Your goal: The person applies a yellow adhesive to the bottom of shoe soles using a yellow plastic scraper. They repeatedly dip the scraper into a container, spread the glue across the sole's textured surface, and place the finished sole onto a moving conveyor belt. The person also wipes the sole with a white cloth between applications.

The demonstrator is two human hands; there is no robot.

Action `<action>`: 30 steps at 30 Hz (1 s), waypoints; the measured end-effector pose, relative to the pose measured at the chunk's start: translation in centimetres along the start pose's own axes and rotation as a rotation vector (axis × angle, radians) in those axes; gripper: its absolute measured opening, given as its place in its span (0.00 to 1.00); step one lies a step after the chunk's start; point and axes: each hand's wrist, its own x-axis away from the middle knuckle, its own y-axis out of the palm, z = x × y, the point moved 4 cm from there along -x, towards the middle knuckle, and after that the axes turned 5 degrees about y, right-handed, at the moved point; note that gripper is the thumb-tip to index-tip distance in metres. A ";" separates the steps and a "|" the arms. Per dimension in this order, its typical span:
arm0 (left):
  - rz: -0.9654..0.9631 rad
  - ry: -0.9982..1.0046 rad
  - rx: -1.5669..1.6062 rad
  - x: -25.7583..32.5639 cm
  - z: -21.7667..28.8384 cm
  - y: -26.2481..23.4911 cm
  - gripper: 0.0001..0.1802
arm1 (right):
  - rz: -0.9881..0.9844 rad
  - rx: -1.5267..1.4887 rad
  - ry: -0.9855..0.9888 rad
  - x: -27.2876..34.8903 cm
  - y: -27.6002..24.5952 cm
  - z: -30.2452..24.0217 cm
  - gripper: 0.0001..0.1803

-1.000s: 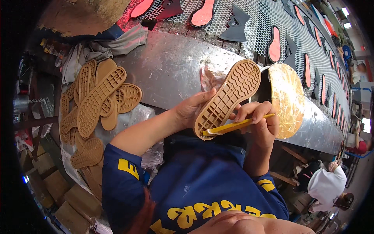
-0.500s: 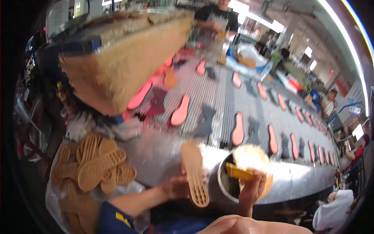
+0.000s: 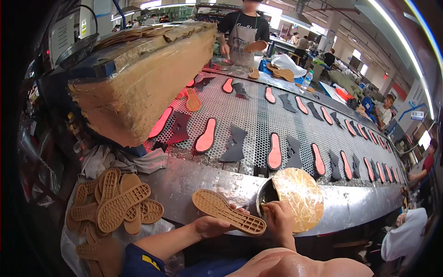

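Tan rubber sole (image 3: 229, 211) lay tread-up in my left hand (image 3: 210, 226), fingers curled under its heel, over the steel table (image 3: 194, 184) edge. My right hand (image 3: 278, 217) was pinched at the glue can (image 3: 266, 196); what it gripped was hidden, and the can's lid (image 3: 297, 198) covered the far side. More soles (image 3: 115, 205) were piled well apart at left, their lower ones cut off. Beyond ran the mesh belt (image 3: 258, 115).

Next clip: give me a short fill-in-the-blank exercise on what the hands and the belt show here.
1. The left hand holds a tan shoe ____.
2. The right hand reaches into a metal ____ with a yellowed lid.
3. More tan soles lie piled on the person's ____ side.
4. The mesh belt carries black and ____ pieces.

Missing words: sole; can; left; red
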 end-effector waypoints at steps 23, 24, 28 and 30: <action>0.190 -0.177 -0.263 -0.4 -2.7 -1.8 0.33 | 0.092 0.053 0.090 1.1 -1.1 3.2 0.11; 0.229 -0.192 -0.284 -0.3 -2.8 -2.0 0.32 | 0.085 0.051 0.080 1.3 -0.8 3.1 0.12; 0.215 -0.157 -0.322 -1.1 -2.8 -1.3 0.31 | 0.074 0.052 0.045 1.2 -0.7 3.5 0.14; 0.204 -0.148 -0.293 -1.5 -2.9 -0.8 0.31 | 0.099 0.035 0.058 1.4 -0.7 4.3 0.14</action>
